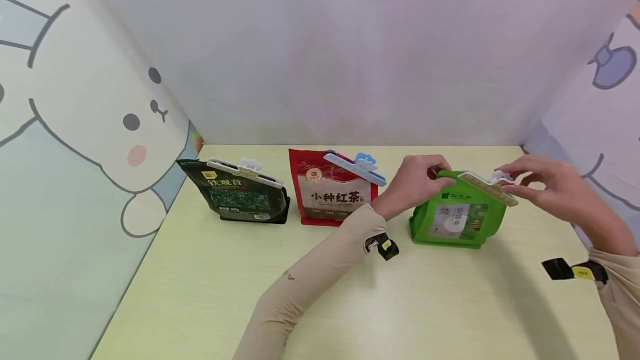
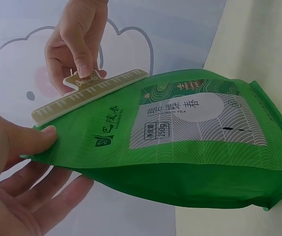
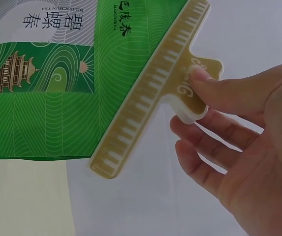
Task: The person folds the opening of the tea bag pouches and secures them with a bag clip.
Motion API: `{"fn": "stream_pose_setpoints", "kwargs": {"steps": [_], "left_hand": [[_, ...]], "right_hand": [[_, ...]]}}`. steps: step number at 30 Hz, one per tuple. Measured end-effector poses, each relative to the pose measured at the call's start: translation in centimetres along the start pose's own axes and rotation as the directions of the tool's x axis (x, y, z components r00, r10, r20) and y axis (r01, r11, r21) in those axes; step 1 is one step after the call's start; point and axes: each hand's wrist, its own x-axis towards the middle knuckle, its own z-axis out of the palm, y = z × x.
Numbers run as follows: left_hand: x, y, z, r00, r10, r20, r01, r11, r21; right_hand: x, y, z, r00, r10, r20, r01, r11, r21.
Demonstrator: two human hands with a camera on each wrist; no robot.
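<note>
A green tea bag [image 1: 457, 215] stands on the table at the right, its printed front facing me. My left hand [image 1: 416, 182] pinches its upper left corner, the thumb [image 2: 42, 140] on the front face and the fingers behind. Across the top edge lies a long gold and white sealing clip [image 3: 150, 93] with a piano-key pattern, slanting down to the right. My right hand [image 1: 547, 185] holds the clip's handle [image 2: 84, 81] between thumb and fingers. In the right wrist view the clip's lower end juts past the bag's side.
To the left stand a red tea bag [image 1: 327, 182] with a blue and white clip [image 1: 357, 166] and a black tea bag [image 1: 242, 199] with a white clip [image 1: 247, 171]. A pale wall [image 1: 350, 60] rises behind the light wooden table [image 1: 210, 293]. Printed cartoon panels flank both sides.
</note>
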Motion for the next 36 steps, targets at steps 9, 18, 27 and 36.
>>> {"fn": "stream_pose_setpoints", "kwargs": {"steps": [9, 18, 27, 36], "left_hand": [[0.4, -0.2, 0.1, 0.999, 0.033, -0.040, -0.031, 0.998, 0.058], [0.8, -0.4, 0.4, 0.996, 0.060, -0.062, -0.056, 0.996, 0.070], [0.2, -0.7, 0.7, 0.997, 0.075, -0.021, -0.074, 0.996, 0.054], [-0.1, -0.1, 0.9, 0.997, 0.082, -0.012, -0.082, 0.996, 0.045]], "right_hand": [[0.3, -0.2, 0.5, 0.996, -0.059, -0.059, 0.061, 0.998, 0.034], [0.2, 0.3, 0.8, 0.994, -0.048, -0.098, 0.053, 0.997, 0.051], [-0.4, 0.5, 0.9, 0.988, -0.101, -0.113, 0.105, 0.994, 0.034], [-1.5, 0.6, 0.0, 0.993, -0.003, -0.121, 0.007, 0.999, 0.032]]}}
